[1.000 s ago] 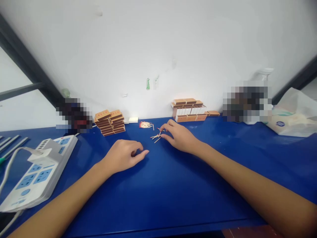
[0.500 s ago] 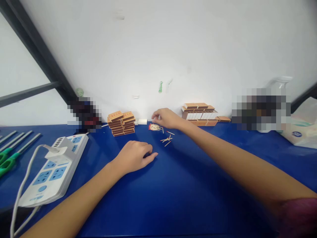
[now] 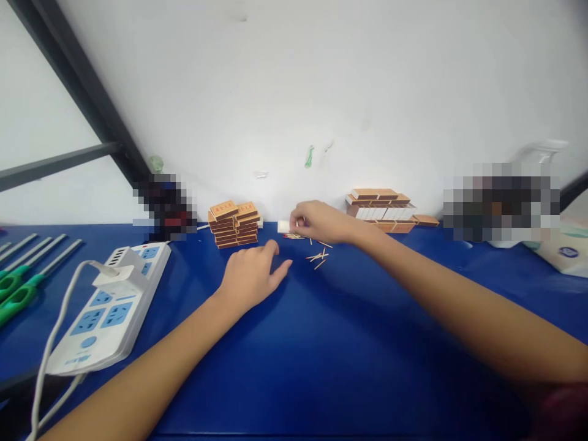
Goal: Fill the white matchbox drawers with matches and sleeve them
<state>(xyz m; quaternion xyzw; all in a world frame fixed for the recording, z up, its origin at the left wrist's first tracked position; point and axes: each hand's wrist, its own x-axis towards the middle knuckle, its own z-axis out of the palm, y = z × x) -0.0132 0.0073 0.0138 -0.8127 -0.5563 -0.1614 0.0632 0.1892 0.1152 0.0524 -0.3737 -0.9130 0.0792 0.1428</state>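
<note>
My right hand (image 3: pixel 321 222) is closed on a small white tray (image 3: pixel 283 226) near the wall, its fingertips at the tray's right end. Just below that hand lies a pile of matches (image 3: pixel 294 236), partly hidden by it. Several loose matches (image 3: pixel 318 256) are scattered a little nearer. My left hand (image 3: pixel 250 272) holds nothing, thumb and index finger apart, over the blue table in front of the left stack of matchboxes (image 3: pixel 235 229). On the right, against the wall, stands another stack of matchboxes (image 3: pixel 381 211), with white sides showing in its middle row.
A white power strip (image 3: pixel 110 312) with a plugged-in adapter and cable lies at the left. Green-handled tools (image 3: pixel 22 294) are beyond it at the far left. A blurred dark object and a tissue pack (image 3: pixel 567 248) stand at the right, on the blue table (image 3: pixel 331 367).
My right hand has come down onto the white tray, which now sits closer to the match pile. My left hand has opened wider and shifted slightly forward. The view has shifted a little.
</note>
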